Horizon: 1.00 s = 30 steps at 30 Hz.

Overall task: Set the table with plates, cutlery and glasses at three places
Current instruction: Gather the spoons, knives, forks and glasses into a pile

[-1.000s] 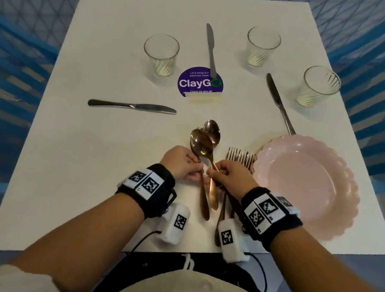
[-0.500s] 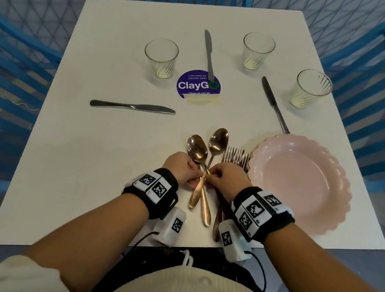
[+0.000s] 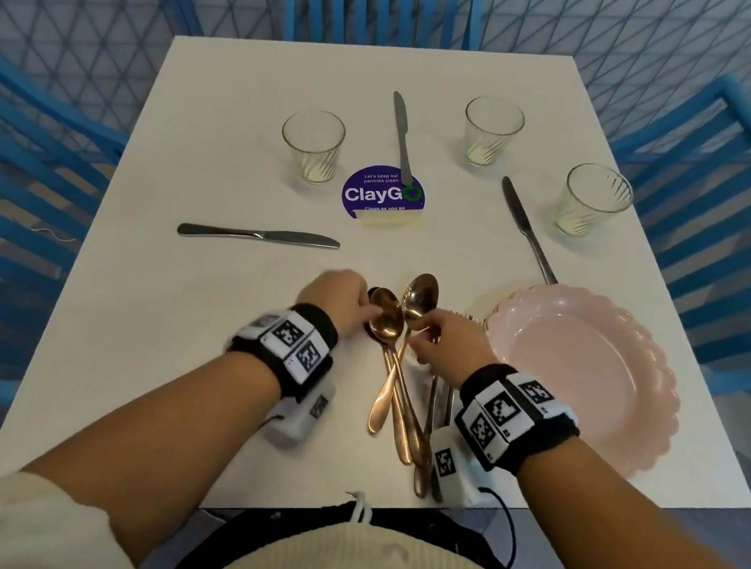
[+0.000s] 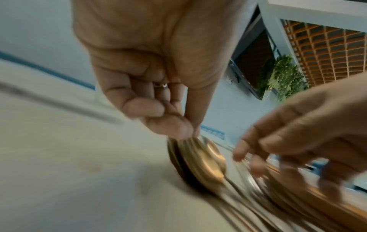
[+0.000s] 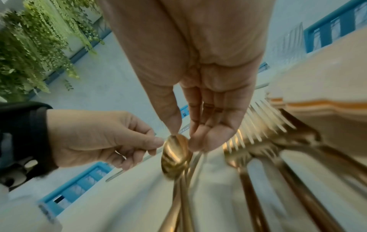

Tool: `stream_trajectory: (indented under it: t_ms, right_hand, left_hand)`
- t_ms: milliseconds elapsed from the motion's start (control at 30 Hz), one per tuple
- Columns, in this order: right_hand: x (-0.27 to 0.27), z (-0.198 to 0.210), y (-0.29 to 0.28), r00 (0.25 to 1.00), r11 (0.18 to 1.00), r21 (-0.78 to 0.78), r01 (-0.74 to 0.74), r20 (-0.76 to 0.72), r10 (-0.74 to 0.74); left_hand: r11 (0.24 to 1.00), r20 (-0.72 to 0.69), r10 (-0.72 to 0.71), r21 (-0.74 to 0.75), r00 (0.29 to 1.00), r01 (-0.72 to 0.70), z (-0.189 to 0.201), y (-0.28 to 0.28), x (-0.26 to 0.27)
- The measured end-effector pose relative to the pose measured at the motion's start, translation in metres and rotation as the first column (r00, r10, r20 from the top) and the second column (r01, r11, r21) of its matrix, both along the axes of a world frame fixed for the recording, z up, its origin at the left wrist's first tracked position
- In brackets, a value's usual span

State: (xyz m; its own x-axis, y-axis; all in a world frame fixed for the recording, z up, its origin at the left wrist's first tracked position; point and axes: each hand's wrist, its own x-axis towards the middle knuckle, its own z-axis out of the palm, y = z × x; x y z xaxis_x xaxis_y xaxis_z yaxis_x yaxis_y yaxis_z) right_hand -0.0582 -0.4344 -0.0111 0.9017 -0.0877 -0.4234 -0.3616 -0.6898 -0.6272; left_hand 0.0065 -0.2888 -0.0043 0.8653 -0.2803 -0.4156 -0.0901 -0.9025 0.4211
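Copper spoons [image 3: 389, 377] lie fanned on the white table [image 3: 181, 350] in front of me, their bowls pointing away. My left hand [image 3: 365, 315] pinches the rim of the left spoon bowl [image 3: 385, 318] between thumb and forefinger [image 4: 186, 127]. My right hand [image 3: 412, 333] pinches at the neck of the right spoon [image 3: 421, 292], its thumb [image 5: 172, 119] beside a spoon bowl [image 5: 175, 153]. Copper forks [image 5: 258, 125] lie just right of the spoons, partly under my right wrist. A pink scalloped plate [image 3: 598, 374] sits at the right.
Three empty glasses [image 3: 311, 145] [image 3: 491, 131] [image 3: 596, 203] stand toward the far side. Steel knives lie at the left [image 3: 256, 236], the far middle [image 3: 404, 139] and the right [image 3: 524, 227]. A purple ClayGo sticker [image 3: 381, 197] marks the centre. Blue chairs [image 3: 20, 181] surround the table.
Both hands have slid from the spoon handles up to the bowls. The two spoon bowls, overlapping a second ago, now lie apart.
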Motion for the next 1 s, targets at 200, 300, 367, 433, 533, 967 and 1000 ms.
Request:
stream_trajectory:
  t_ms: [200, 300, 367, 433, 533, 967, 1000]
  right_hand:
    - [0.048, 0.016, -0.031, 0.993, 0.992, -0.079, 0.101, 0.072, -0.096]
    - [0.079, 0.019, -0.054, 0.991, 0.972, -0.193, 0.135, 0.048, -0.128]
    - [0.097, 0.019, -0.068, 0.988, 0.941, -0.304, 0.15, 0.017, -0.152]
    - [0.111, 0.014, -0.077, 0.98, 0.894, -0.415, 0.17, -0.02, -0.196]
    - [0.124, -0.001, -0.084, 0.972, 0.811, -0.559, 0.174, -0.037, -0.234]
    - [0.159, -0.034, -0.102, 0.965, 0.747, -0.651, -0.134, -0.258, -0.052]
    - [0.162, -0.035, -0.104, 0.96, 0.775, -0.613, -0.152, -0.278, -0.031]
  left_hand:
    - [0.866, 0.207, -0.22, 0.492, 0.953, 0.093, 0.019, 0.043, 0.076]
    - [0.781, 0.121, -0.196, 0.619, 0.973, 0.08, 0.013, 0.069, 0.1]
    - [0.741, 0.083, -0.169, 0.668, 0.982, 0.071, 0.005, 0.081, 0.107]
    - [0.724, 0.053, -0.148, 0.686, 0.988, 0.071, -0.004, 0.088, 0.11]
    - [0.717, 0.024, -0.128, 0.693, 0.991, 0.076, -0.013, 0.091, 0.117]
    - [0.741, -0.002, -0.279, 0.636, 0.96, 0.217, -0.017, 0.086, 0.138]
    - [0.749, 0.008, -0.282, 0.627, 0.959, 0.215, -0.019, 0.085, 0.136]
